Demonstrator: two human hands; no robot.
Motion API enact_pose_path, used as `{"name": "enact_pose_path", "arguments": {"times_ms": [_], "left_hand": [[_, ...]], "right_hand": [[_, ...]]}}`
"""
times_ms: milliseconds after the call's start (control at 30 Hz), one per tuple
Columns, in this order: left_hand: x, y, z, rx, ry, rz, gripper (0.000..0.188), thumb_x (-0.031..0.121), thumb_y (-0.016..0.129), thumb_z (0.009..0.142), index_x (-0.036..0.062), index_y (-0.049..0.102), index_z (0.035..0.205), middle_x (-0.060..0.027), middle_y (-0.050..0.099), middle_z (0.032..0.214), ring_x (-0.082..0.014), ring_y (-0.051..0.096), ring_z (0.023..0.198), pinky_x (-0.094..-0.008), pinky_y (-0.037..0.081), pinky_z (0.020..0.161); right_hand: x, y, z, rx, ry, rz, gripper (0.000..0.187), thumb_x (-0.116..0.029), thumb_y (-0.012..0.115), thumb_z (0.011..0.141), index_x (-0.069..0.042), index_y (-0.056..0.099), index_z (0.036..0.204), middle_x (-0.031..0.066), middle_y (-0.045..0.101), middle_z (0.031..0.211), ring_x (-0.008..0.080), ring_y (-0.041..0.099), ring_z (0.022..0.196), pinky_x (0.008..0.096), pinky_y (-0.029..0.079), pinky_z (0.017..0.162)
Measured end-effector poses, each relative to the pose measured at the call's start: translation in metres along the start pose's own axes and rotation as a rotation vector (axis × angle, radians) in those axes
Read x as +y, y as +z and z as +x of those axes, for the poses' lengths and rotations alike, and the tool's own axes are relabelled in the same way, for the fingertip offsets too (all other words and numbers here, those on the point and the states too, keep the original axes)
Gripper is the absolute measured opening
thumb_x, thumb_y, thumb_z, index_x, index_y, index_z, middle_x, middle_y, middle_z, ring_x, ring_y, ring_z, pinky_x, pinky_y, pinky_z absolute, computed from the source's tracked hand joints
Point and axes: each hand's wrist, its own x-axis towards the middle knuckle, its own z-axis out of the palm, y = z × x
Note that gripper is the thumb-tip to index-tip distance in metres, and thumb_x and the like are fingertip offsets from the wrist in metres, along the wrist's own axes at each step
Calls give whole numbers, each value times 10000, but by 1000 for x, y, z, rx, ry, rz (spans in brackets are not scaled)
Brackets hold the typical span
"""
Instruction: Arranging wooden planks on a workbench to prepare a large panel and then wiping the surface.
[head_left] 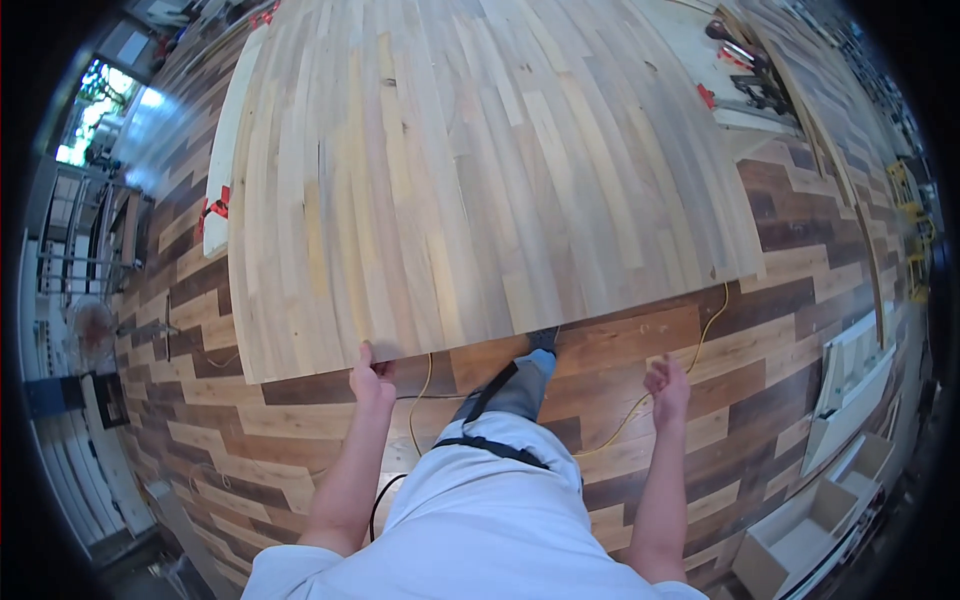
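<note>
A large wood panel [470, 190] of many glued strips in pale tan, grey and yellowish tones spreads out in front of me. At its near edge, left of my body, my left hand [374, 380] grips the panel, thumb up against the edge and the other fingers curled and partly hidden. My right hand [668, 388] is in the air short of the near edge, touching nothing. Its fingers are loosely bent and a little apart, and I see nothing in them.
Red clamps [216, 206] sit on a pale board at the panel's left side. Tools [750, 75] lie at the far right. A yellow cord [640, 403] runs over the patterned plank floor [300, 420]. White drawer boxes [800, 535] stand at lower right, a fan [92, 325] at left.
</note>
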Motion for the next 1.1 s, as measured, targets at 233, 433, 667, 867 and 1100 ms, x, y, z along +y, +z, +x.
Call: {"name": "enact_pose_path", "arguments": {"times_ms": [233,433,667,867,1100], "left_hand": [[-15,6,14,19,-1,-29,277,243,604,883,30,576,1058,-115,610,993,-245,573,922,-423,494,836],[2,-26,19,11,54,-5,345,298,602,883,42,565,1110,-89,601,1047,-238,572,970,-376,484,889],[-19,16,-30,355,118,144,500,326,556,895,15,417,1260,-155,466,1248,-280,482,1127,-360,445,928],[-175,158,-155,206,200,325,447,197,535,887,55,374,1279,-70,492,1150,-207,525,904,-317,478,743],[-305,297,-284,23,117,708,396,202,579,876,53,466,1225,-80,494,1113,-168,550,921,-302,496,752]], "right_hand": [[-114,-27,121,107,-5,301,521,-439,539,896,-133,388,1291,90,494,1091,222,500,953,354,448,824],[-184,-41,182,105,71,341,568,-464,597,851,-84,436,1242,107,491,1117,240,493,983,375,419,886],[-193,-85,217,205,233,-158,428,-482,624,819,-73,499,827,52,515,722,136,474,537,303,429,495],[-208,-128,288,56,-463,-758,397,-344,638,840,-23,586,1069,24,583,799,67,484,597,235,407,538],[-275,-107,316,-636,203,-631,247,-142,701,775,-27,646,987,-8,602,774,79,515,659,230,410,586]]}}
